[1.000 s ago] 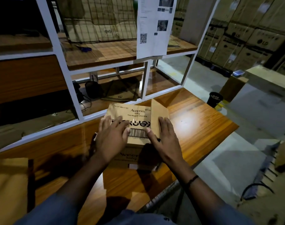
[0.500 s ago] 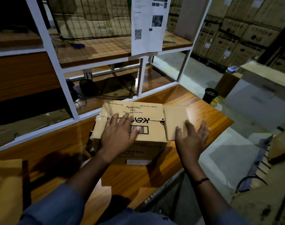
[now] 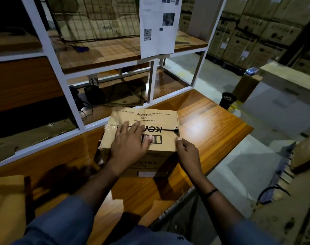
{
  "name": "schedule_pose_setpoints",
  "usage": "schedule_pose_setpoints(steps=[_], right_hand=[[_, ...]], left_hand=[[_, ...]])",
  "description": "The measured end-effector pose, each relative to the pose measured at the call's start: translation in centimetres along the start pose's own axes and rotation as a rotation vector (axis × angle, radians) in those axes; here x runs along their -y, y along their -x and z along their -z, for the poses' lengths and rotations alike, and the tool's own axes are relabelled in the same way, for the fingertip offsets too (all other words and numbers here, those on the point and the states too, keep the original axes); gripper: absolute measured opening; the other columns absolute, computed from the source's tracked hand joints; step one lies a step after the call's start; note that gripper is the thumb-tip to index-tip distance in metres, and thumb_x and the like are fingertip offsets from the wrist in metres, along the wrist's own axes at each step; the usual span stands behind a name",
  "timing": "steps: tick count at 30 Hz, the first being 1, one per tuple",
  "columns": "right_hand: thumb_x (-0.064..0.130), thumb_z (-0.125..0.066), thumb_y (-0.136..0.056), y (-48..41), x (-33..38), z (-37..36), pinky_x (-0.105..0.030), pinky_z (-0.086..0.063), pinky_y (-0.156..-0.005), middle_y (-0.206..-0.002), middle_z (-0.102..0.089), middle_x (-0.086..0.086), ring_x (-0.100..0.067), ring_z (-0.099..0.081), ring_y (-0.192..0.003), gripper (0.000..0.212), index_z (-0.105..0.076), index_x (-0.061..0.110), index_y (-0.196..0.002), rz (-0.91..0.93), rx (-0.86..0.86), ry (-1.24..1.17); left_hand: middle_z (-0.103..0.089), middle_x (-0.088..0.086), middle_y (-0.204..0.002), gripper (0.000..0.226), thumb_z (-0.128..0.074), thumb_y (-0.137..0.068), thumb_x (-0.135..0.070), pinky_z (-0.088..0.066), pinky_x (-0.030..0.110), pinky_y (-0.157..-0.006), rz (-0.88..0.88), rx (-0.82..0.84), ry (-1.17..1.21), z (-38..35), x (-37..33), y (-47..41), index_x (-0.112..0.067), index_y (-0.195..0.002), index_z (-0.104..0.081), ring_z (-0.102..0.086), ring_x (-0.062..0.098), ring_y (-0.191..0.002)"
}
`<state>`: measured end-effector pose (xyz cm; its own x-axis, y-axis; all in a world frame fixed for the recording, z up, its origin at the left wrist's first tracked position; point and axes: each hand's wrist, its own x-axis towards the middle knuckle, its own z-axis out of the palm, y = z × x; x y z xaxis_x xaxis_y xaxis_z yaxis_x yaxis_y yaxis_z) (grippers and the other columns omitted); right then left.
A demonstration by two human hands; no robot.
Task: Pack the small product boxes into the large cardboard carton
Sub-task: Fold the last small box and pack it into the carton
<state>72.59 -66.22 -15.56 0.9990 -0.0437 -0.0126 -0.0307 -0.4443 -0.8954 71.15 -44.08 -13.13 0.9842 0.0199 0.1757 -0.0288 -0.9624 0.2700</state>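
Observation:
A brown cardboard carton (image 3: 161, 121) printed "Aveeno baby" stands on the orange wooden table (image 3: 210, 131), its top flaps folded flat. My left hand (image 3: 129, 144) lies flat on the lid with straight fingers, covering part of the barcode. My right hand (image 3: 186, 152) is at the carton's near right corner, its thumb on the top edge and its fingers down the right side. No small product boxes are in sight; the carton's inside is hidden.
A white metal shelf frame (image 3: 53, 68) with wooden boards rises right behind the carton. A printed sheet with a QR code (image 3: 157, 27) hangs from it. A flat cardboard piece (image 3: 7, 206) lies at the near left. The table's right edge drops to a concrete floor with a black bin (image 3: 227, 99).
The right side flap, sticking out half a second ago, is now folded down flush. My right hand moved from beside that flap to the carton's right corner. My left hand stayed on the lid.

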Motion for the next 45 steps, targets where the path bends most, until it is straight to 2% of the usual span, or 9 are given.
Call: schedule_pose_setpoints(steps=[4, 7, 10, 13, 18, 29, 39, 43, 45], right_hand=[[0.051, -0.033, -0.108, -1.9, 0.3, -0.1, -0.034, -0.053, -0.063, -0.101, -0.073, -0.003, -0.019, -0.069, -0.088, 0.052, -0.073, 0.019, -0.113, 0.017, -0.047, 0.145], [0.053, -0.027, -0.107, -3.4, 0.8, 0.2, -0.034, -0.047, -0.060, -0.105, -0.071, -0.005, -0.023, -0.065, -0.090, 0.053, -0.068, 0.020, -0.117, 0.015, -0.081, 0.259], [0.056, -0.023, -0.105, -4.0, 1.0, 0.4, -0.033, -0.047, -0.063, -0.110, -0.069, -0.006, -0.025, -0.063, -0.094, 0.057, -0.064, 0.021, -0.122, 0.044, -0.121, 0.340], [0.055, -0.022, -0.103, -3.6, 0.6, 0.8, -0.048, -0.053, -0.089, -0.128, -0.062, -0.010, -0.030, -0.058, -0.115, 0.055, -0.057, 0.020, -0.129, 0.130, -0.155, 0.466], [0.024, -0.051, -0.106, -2.9, 2.2, 1.4, -0.056, -0.026, -0.121, -0.158, -0.043, -0.009, -0.031, -0.029, -0.150, 0.040, -0.053, 0.020, -0.146, 0.288, -0.158, 0.509], [0.032, -0.060, -0.101, -3.8, 6.9, 0.7, -0.057, -0.043, -0.112, -0.149, -0.055, -0.004, -0.024, -0.044, -0.140, 0.045, -0.055, 0.021, -0.145, 0.408, -0.005, 0.347], [0.054, -0.052, -0.099, -3.5, 7.0, -2.3, -0.059, -0.011, -0.125, -0.163, -0.036, -0.005, -0.034, -0.018, -0.154, 0.069, -0.030, 0.025, -0.158, 0.353, 0.169, 0.789], [0.052, -0.049, -0.101, -2.9, 9.6, -1.1, -0.060, -0.009, -0.122, -0.150, -0.050, -0.007, -0.030, -0.034, -0.146, 0.058, -0.043, 0.024, -0.151, 0.448, 0.016, 0.777], [0.051, -0.041, -0.105, -2.7, 10.8, 0.1, -0.057, -0.027, -0.117, -0.134, -0.063, -0.006, -0.028, -0.053, -0.130, 0.047, -0.058, 0.023, -0.139, 0.492, -0.059, 0.736]], left_hand=[[-0.040, -0.001, -0.163, 0.061, -0.042, -0.102, -0.063, -0.023, 0.055, -0.123, -0.021, 0.054, 0.125, 0.5, 0.3, -2.0, -0.027, -0.151, -0.048, -0.024, 0.031, -0.154], [-0.053, 0.001, -0.151, 0.051, -0.053, -0.100, -0.055, -0.034, 0.051, -0.118, -0.029, 0.081, 0.291, 1.5, 1.4, -3.7, -0.030, -0.145, -0.053, -0.040, 0.026, -0.143], [-0.054, 0.000, -0.147, 0.049, -0.050, -0.100, -0.058, -0.027, 0.054, -0.122, -0.038, 0.006, 0.120, 2.0, 4.1, -4.6, -0.031, -0.140, -0.055, -0.043, 0.023, -0.139], [-0.054, 0.002, -0.139, 0.051, -0.044, -0.100, -0.063, -0.035, 0.047, -0.108, -0.015, -0.080, 0.016, 2.2, 6.3, -4.4, -0.028, -0.134, -0.062, -0.042, 0.024, -0.132], [-0.057, 0.005, -0.125, 0.061, -0.032, -0.096, -0.071, -0.032, 0.046, -0.102, -0.023, -0.117, -0.009, 2.0, 6.7, -3.9, -0.031, -0.127, -0.065, -0.043, 0.025, -0.120], [-0.045, 0.006, -0.143, 0.068, -0.037, -0.085, -0.089, -0.030, 0.045, -0.101, -0.037, -0.044, 0.052, 2.3, 6.2, -3.6, -0.033, -0.120, -0.056, -0.034, 0.028, -0.130], [-0.048, 0.000, -0.132, 0.065, -0.034, -0.088, -0.086, -0.025, 0.042, -0.097, -0.105, -0.110, 0.006, 2.1, 6.3, -3.6, -0.031, -0.118, -0.049, -0.036, 0.022, -0.120], [-0.053, -0.002, -0.122, 0.051, -0.043, -0.093, -0.075, -0.026, 0.036, -0.092, -0.134, -0.269, 0.045, 3.4, 5.7, -2.9, -0.029, -0.113, -0.050, -0.040, 0.019, -0.115], [-0.056, -0.007, -0.110, 0.038, -0.045, -0.101, -0.063, -0.036, 0.030, -0.086, -0.152, -0.319, 0.146, 5.1, 4.8, -1.8, -0.027, -0.106, -0.053, -0.047, 0.013, -0.105]])
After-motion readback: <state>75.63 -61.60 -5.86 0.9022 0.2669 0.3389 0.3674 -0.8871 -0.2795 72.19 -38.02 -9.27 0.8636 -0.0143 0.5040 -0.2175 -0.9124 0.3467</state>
